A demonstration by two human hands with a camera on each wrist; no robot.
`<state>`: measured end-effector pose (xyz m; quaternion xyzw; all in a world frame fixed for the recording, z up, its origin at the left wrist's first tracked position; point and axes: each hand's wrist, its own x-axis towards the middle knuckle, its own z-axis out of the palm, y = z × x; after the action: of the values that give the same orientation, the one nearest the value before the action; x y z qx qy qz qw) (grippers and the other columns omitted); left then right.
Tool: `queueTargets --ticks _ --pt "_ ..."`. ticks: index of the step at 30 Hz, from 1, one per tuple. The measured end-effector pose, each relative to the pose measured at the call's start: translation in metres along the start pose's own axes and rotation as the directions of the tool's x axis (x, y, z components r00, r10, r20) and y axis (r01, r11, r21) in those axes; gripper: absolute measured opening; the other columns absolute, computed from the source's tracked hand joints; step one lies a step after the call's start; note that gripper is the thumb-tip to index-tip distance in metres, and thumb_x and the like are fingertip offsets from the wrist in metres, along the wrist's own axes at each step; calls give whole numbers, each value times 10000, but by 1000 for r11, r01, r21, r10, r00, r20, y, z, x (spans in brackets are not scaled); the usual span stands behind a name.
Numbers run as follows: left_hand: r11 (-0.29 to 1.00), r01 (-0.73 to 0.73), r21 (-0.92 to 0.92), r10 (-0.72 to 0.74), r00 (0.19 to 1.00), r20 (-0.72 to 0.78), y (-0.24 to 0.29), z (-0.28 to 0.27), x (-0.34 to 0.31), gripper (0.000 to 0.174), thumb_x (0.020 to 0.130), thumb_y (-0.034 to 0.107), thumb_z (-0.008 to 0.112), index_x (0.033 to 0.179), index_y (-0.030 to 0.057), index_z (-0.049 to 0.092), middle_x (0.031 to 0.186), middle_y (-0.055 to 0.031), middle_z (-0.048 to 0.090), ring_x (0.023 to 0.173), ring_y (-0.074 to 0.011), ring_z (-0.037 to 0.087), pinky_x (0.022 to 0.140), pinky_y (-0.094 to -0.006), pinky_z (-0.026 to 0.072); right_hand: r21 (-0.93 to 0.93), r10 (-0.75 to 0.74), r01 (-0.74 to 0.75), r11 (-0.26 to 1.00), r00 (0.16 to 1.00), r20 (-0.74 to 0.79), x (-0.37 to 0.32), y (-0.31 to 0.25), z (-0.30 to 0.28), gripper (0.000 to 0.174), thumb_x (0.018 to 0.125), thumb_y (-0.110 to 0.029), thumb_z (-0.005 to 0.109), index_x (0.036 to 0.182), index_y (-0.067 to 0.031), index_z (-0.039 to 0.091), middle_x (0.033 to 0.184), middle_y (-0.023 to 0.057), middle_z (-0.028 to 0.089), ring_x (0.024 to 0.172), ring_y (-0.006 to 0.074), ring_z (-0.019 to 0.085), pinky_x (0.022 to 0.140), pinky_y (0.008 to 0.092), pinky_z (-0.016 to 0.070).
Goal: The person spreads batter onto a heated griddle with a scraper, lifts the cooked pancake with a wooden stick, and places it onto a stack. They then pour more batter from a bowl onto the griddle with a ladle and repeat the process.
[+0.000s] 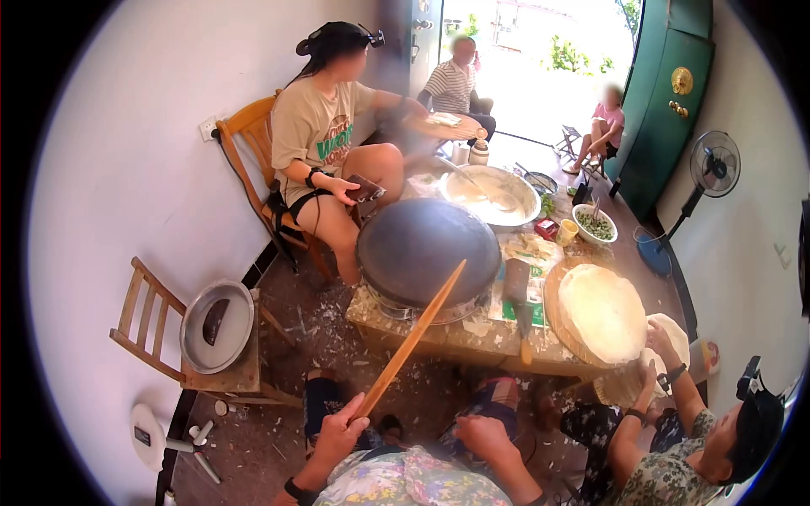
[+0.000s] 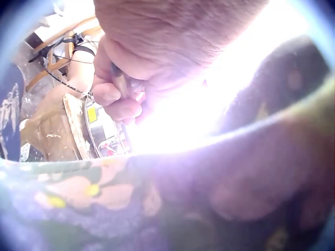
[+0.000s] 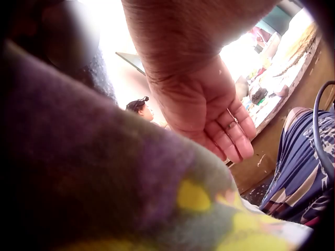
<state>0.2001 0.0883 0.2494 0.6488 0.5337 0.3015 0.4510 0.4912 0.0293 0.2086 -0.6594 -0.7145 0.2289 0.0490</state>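
Observation:
My left hand (image 1: pixel 337 432) grips the lower end of a long, flat wooden stick (image 1: pixel 412 339) with a pointed tip. The stick slants up and right, and its tip overlaps the near right part of the round dark griddle (image 1: pixel 426 249) in the head view. In the left wrist view, curled fingers (image 2: pixel 124 109) close round the stick's end against strong glare. My right hand (image 1: pixel 487 437) is held over my right knee with nothing in it; the right wrist view shows its palm (image 3: pixel 212 107) with the fingers loosely bent.
The low table (image 1: pixel 396 337) bears a batter basin (image 1: pixel 460 192), a dark-bladed scraper (image 1: pixel 517 282) and a stack of thin flatbreads (image 1: pixel 603 312). A person at right handles flatbread; another sits left of the griddle. A metal basin (image 1: pixel 245 346) stands on a chair at left.

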Motion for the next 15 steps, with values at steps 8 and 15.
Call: queueTargets --ticks 8,15 --pt "992 91 -88 -92 996 3 8 -6 6 517 837 86 629 1331 10 498 723 -57 587 610 -80 521 596 -245 464 -2 -13 13 1000 1000 -16 2 0 2 226 838 -290 593 933 -90 640 863 136 680 818 332 664 675 452 528" --pt "972 91 -219 -92 996 5 -1 -8 11 526 845 72 623 1349 12 487 692 -9 553 591 -55 490 543 -214 426 2 -8 8 1000 1000 9 -1 -6 -1 240 837 -297 602 901 -69 642 875 136 675 818 326 663 692 444 527"
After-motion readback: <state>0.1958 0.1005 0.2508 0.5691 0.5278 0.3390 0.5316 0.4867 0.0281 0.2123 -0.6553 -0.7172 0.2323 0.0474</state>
